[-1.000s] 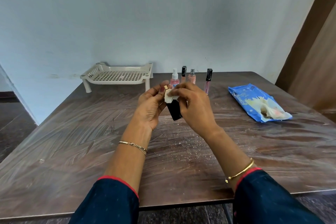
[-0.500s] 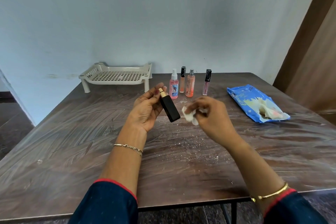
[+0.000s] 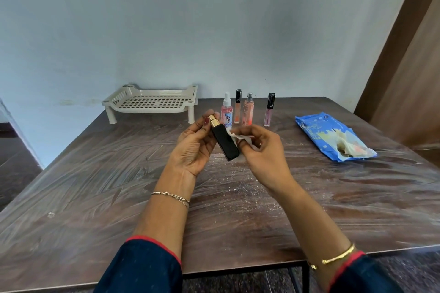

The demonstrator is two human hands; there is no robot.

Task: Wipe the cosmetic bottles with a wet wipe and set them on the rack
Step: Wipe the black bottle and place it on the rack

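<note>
Where table (image 3: pixel 95 197) meets pale wall (image 3: pixel 214 31), rack (image 3: pixel 150 103) stands

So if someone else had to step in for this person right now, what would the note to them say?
Left hand: holds the black bottle, tilted, above the table.
Right hand: pinches the wet wipe at the bottle's side.
Rack: back left, no bottle on it.
Pink spray bottle, black-capped tube, peach spray bottle and gloss tube stand in a row right of the rack. Wipe pack lies open at the right.
Done: nothing racked; the black bottle is being wiped.
Left: finish it, rack it, then handle the other four.
</note>
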